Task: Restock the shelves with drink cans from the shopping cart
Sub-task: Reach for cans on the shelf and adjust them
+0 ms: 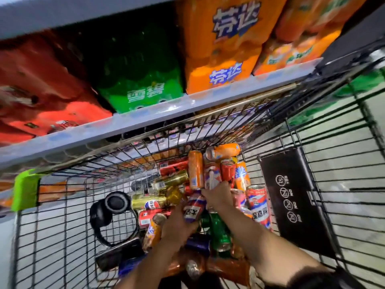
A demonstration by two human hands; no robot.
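A black wire shopping cart (333, 130) holds a heap of drink cans: orange cans (195, 170), red cans (227, 171), gold cans (145, 202), a green can (218, 230). Both my hands reach down into the heap. My left hand (177, 228) is closed around a purple-and-white can (193, 207) lying on the pile. My right hand (218, 195) grips the lower end of an orange, white and purple can (212, 176) standing among the others. The grey shelf (145, 119) runs just beyond the cart's far side.
On the shelf stand shrink-wrapped packs: red (41, 97), green (139, 80) and orange (220, 49). Black headphones (112, 213) and a dark device (118, 255) lie in the cart's left part. A black panel with warning signs (291, 197) hangs on the cart's right.
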